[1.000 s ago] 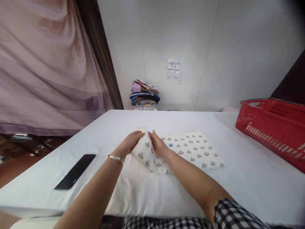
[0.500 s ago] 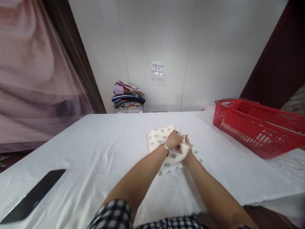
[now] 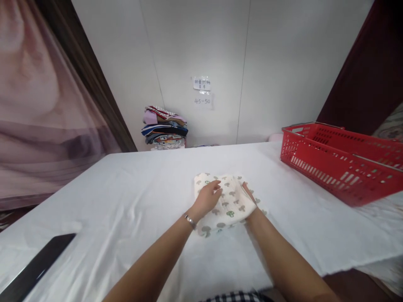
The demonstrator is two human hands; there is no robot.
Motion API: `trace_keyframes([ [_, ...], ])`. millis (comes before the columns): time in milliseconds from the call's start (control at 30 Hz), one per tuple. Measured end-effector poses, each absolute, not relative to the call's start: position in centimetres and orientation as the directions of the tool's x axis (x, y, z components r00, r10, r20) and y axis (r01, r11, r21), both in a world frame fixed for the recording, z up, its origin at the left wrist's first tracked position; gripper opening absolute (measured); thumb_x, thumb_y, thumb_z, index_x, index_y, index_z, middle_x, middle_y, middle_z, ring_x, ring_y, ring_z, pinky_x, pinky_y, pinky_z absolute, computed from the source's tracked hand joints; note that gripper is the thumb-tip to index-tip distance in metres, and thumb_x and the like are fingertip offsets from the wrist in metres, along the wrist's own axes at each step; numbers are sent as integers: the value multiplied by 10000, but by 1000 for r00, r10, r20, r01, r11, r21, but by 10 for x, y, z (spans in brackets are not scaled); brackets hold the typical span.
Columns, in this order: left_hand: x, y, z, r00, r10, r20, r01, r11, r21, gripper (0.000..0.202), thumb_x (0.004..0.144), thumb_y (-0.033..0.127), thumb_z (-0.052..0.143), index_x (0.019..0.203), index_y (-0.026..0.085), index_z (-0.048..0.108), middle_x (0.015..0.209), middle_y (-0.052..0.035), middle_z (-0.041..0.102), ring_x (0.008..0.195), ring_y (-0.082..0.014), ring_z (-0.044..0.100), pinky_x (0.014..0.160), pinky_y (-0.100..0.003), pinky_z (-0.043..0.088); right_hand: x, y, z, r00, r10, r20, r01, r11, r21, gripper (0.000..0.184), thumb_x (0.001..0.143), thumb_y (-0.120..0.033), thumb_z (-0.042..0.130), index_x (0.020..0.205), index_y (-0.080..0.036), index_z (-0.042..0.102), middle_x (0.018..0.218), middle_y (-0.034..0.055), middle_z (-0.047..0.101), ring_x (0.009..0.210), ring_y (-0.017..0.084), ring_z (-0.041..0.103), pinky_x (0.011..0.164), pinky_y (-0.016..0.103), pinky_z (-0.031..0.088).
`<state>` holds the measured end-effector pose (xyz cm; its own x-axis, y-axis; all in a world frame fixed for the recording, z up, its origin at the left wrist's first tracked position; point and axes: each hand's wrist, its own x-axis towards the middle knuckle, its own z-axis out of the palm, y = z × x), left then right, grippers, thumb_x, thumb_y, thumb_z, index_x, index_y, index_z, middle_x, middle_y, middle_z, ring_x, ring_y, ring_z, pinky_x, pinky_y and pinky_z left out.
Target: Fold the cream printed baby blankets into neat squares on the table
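Note:
A folded white cloth printed with grey and green mushroom shapes lies in the middle of the table. My left hand, with a silver bracelet at its wrist, rests over the left part of the cloth. Its fingers are stretched out and it grips nothing. At the cloth's right edge is my right hand, its digits around the folded edge. The top layer covers part of this hand, so only some of its fingers show.
A red plastic basket stands on the white-covered table at the right. Stacked folded fabrics sit beyond the far edge. A black flat object lies at the front left. Paper signs hang on the wall.
My left hand has let go of the cloth's fold and shifted left, its fingers now spread out. The top layer lies flatter. My right hand stays at the right edge. The view has shifted slightly.

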<state>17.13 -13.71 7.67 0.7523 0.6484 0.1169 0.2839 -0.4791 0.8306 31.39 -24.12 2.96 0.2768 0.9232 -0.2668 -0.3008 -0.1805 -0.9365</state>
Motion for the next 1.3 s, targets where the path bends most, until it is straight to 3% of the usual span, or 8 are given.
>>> trace_keyframes([
  [100,141,-130,64,685,679,265,314,-603,733,388,820,374,495,1161,206,572,1239,-77,565,1151,-224,501,1021,-367,357,323,-249,32,238,921,-309,-413,-192,-890,761,822,-691,144,1131,-148,577,1019,144,657,975,269,611,835,413,454],
  [200,126,-127,45,622,730,283,344,-579,739,431,817,415,504,1190,205,549,1370,-73,449,1299,-227,347,1094,-388,260,337,-257,30,301,896,-327,-412,-187,-892,624,829,-612,324,1135,-130,574,1041,147,656,939,266,628,801,412,480],
  [367,125,-133,19,503,861,67,313,-254,915,564,837,482,457,1332,218,394,1461,-73,316,1350,-214,260,1119,-383,199,353,-269,26,703,693,-160,15,-239,-971,492,719,-407,612,1159,-190,573,1172,89,606,1003,231,593,869,356,456],
  [500,134,-141,11,479,876,50,305,-220,927,593,840,478,455,1358,209,350,1503,-70,212,1380,-196,172,1133,-347,151,351,-273,28,692,720,-38,348,-379,-857,531,729,-388,588,1201,-147,558,1041,77,648,928,210,605,872,335,432],
  [667,138,-146,8,484,867,117,337,-309,889,589,838,437,473,1352,174,363,1505,-94,193,1385,-200,147,1138,-370,140,345,-271,32,669,738,-84,513,-541,-666,606,737,-456,569,1262,-158,510,1007,82,652,898,230,601,795,338,436],
  [900,139,-145,11,487,865,120,336,-312,889,573,838,421,478,1346,175,376,1501,-101,204,1382,-210,159,1136,-393,149,336,-261,39,657,751,-73,641,-606,-470,549,754,-466,550,1230,-194,523,1132,132,612,1022,299,561,807,378,425],
  [1133,140,-146,13,490,870,54,337,-246,909,609,844,455,457,1367,167,338,1510,-90,178,1384,-198,149,1141,-377,145,341,-265,32,710,703,41,590,-562,-580,406,813,-397,491,1185,-247,550,1087,52,644,987,223,591,814,313,444],
  [1300,140,-145,10,477,879,5,310,-174,935,616,835,489,464,1368,206,340,1516,-51,171,1387,-189,142,1145,-365,134,345,-268,29,720,690,-77,583,-661,-473,456,828,-406,452,1232,-203,514,1118,79,631,1007,243,582,830,331,432],
])
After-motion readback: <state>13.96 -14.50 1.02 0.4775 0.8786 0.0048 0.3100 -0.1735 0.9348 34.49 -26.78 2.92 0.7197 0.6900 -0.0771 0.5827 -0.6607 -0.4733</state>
